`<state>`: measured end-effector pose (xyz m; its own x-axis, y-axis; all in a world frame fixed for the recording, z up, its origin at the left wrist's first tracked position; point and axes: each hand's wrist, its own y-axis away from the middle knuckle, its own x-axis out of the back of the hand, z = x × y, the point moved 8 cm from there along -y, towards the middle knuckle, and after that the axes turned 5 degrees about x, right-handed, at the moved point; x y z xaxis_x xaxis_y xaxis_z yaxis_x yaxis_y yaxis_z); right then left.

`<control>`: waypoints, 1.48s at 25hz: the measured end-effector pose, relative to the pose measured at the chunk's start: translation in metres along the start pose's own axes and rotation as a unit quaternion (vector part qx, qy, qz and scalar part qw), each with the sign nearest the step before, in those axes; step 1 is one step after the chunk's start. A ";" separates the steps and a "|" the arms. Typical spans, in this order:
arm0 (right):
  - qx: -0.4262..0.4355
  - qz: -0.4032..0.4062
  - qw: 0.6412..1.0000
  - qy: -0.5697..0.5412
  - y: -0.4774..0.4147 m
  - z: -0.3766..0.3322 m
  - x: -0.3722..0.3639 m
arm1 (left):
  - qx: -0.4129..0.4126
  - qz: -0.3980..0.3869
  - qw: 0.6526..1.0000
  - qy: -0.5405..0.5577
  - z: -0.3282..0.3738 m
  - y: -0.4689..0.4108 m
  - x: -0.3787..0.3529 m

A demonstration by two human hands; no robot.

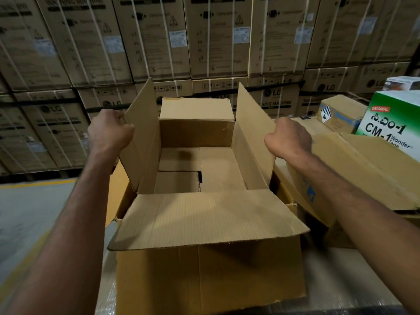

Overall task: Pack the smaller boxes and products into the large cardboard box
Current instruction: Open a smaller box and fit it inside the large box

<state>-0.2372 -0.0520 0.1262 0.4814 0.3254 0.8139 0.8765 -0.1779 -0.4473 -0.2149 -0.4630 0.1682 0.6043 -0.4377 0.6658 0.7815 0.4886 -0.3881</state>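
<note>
Both arms are bare and extend forward from the lower corners of the view, 1 on each side, elbows out of frame. Left hand [110,130]: back of hand up, fingers curled round the outer edge of the left flap [143,137]. Right hand [289,138]: wrist bent, knuckles forward, fingers curled at the outer edge of the right flap [252,137]; fingertips hidden.
</note>
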 end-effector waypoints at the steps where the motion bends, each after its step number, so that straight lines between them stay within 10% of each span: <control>1: 0.002 0.005 1.000 -0.004 0.000 -0.001 0.002 | -0.003 0.001 1.000 0.002 0.002 0.000 0.000; 19: -0.038 -0.212 0.959 -0.185 0.045 0.036 -0.070 | 0.065 -0.342 0.928 0.131 -0.037 0.048 -0.081; 22: -0.018 -0.282 0.934 -0.219 0.061 0.032 -0.082 | 0.041 -0.275 0.935 0.221 -0.050 0.055 -0.068; 29: 0.147 -0.123 0.972 -0.138 0.060 0.028 -0.056 | -0.039 -0.110 0.955 0.273 -0.081 0.076 -0.044; 33: 0.116 -0.118 0.974 -0.156 0.054 0.030 -0.052 | 0.047 -0.154 0.952 0.259 -0.093 0.072 -0.065; 37: 0.021 -0.019 0.998 -0.062 0.046 0.060 -0.030 | 0.167 -0.017 0.948 0.271 -0.116 0.074 -0.049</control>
<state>-0.2115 -0.0145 0.0593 0.4421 0.4447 0.7790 0.8918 -0.1250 -0.4348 -0.1686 -0.4924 0.0326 0.6415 -0.7367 0.2140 0.7638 0.6395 -0.0879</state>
